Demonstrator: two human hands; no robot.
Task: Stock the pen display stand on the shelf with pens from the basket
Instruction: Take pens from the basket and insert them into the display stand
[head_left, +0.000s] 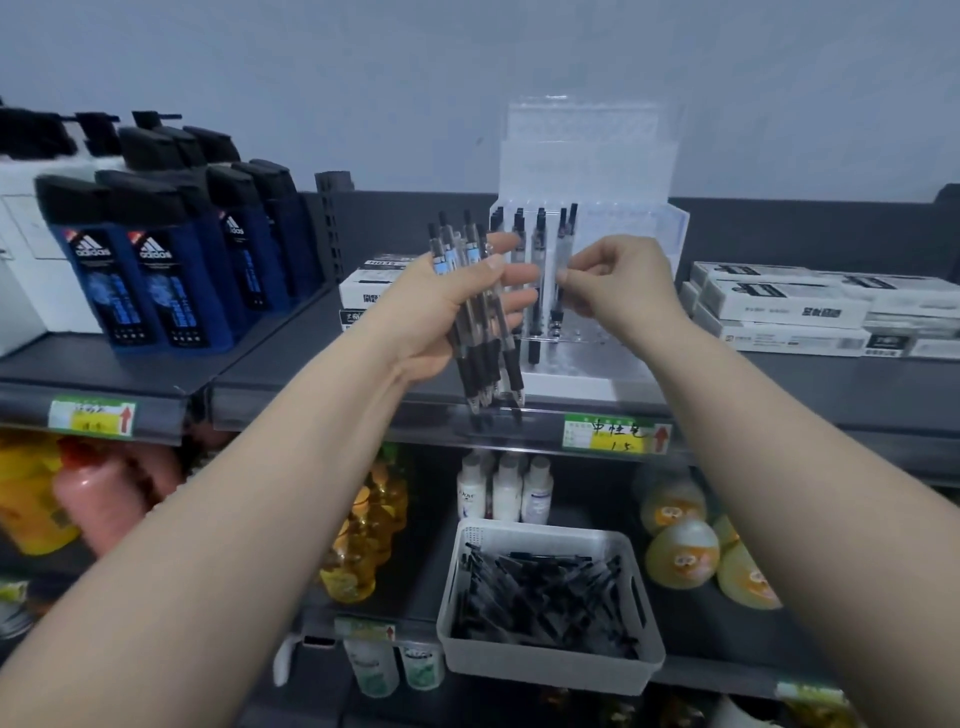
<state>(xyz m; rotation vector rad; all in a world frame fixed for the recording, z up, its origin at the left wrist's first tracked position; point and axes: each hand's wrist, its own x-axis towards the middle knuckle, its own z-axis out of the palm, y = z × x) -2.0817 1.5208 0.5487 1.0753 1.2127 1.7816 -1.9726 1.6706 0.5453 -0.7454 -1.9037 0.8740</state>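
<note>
The right hand (618, 275) pinched one pen (561, 234) in its fingers (576, 275), long axis upright, at a slot of the display stand (639, 244) by the shelf (779, 384) front edge. Just beside it, the left hand (467, 301) gripped the spare pens (483, 358), tips down.

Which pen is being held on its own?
The single upright pen pinched by the right hand at the stand; the left hand grips a bundle, others lie in the basket.
</note>
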